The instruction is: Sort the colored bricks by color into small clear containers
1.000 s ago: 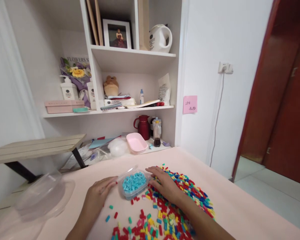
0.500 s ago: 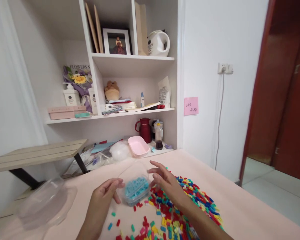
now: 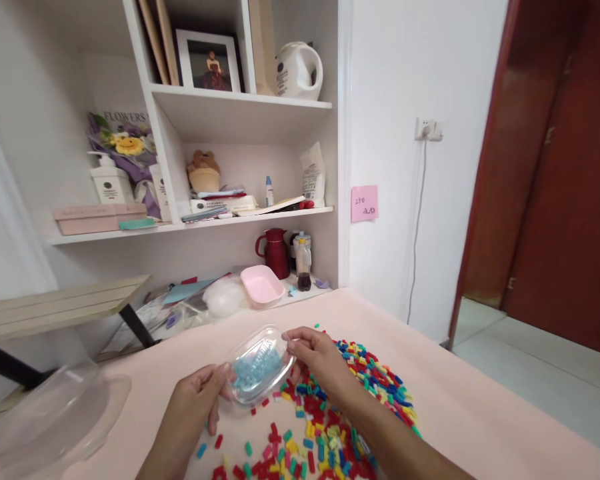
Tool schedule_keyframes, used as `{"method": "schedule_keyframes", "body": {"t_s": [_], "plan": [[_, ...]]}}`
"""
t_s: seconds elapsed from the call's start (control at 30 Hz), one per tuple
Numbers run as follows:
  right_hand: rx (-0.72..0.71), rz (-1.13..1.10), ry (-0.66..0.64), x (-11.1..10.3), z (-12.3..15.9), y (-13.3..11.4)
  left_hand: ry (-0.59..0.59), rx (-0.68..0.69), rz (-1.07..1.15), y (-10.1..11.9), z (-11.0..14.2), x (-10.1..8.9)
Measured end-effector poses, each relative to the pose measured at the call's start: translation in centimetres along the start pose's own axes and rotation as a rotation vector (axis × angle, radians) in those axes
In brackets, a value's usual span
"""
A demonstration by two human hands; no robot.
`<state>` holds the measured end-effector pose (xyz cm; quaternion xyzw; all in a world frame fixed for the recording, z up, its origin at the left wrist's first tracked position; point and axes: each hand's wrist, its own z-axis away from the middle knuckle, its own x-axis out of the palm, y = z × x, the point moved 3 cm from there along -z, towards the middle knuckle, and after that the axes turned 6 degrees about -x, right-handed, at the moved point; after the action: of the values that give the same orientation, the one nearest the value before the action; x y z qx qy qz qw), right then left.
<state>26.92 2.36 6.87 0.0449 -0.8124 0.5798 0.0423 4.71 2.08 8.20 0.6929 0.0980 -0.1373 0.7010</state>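
A clear plastic box (image 3: 257, 390) with light blue plastic pieces (image 3: 255, 371) inside is between my hands, its clear embossed lid (image 3: 264, 341) lying over the pieces. At its left edge, my left hand (image 3: 200, 395) pinches the rim between thumb and fingers. My right hand (image 3: 316, 357) grips the upper right edge the same way. Many small coloured plastic pieces (image 3: 330, 437) lie heaped and scattered beside and below the box, partly behind my right forearm. Whether the lid is fully snapped down I cannot tell.
A larger clear plastic container (image 3: 45, 420) stands at the left on the pink tabletop (image 3: 180, 350), near a small wooden rack (image 3: 65, 303). Behind are a pink tray (image 3: 263, 287), a red jug (image 3: 276, 253), a bottle with dark liquid (image 3: 304, 267) and loaded shelves (image 3: 250, 217).
The clear lid, raised behind the box before, now lies over the blue pieces. Both hands, formerly loosely beside the box, have closed on its edges. The view has shifted to the right.
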Motion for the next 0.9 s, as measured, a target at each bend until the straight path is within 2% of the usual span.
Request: {"method": "schedule_keyframes", "body": {"t_s": [0.1,0.23,0.47,0.6,0.67,0.8,0.9], "plan": [[-0.011,-0.013,0.01,0.1,0.0,-0.1,-0.006,0.014,0.014,0.2,0.2,0.2],[0.005,-0.008,0.012,0.1,-0.1,0.6,0.057,0.054,0.014,0.3,0.1,0.0],[0.038,0.004,0.113,-0.3,-0.7,2.2,0.05,0.057,-0.132,-0.5,-0.8,-0.1],[-0.014,0.008,0.145,-0.7,-1.0,3.2,0.097,0.009,-0.204,-0.8,-0.7,0.1],[-0.065,0.095,0.153,-1.2,-1.1,3.7,0.128,-0.007,-0.232,-0.9,-0.7,-0.1],[-0.23,0.433,0.168,-2.1,-1.0,3.9,0.156,-0.026,-0.254,-1.1,-0.8,-0.7],[-0.378,0.637,0.078,-1.8,-0.6,3.2,0.139,-0.036,-0.217,-1.3,-1.0,-0.8]]}}
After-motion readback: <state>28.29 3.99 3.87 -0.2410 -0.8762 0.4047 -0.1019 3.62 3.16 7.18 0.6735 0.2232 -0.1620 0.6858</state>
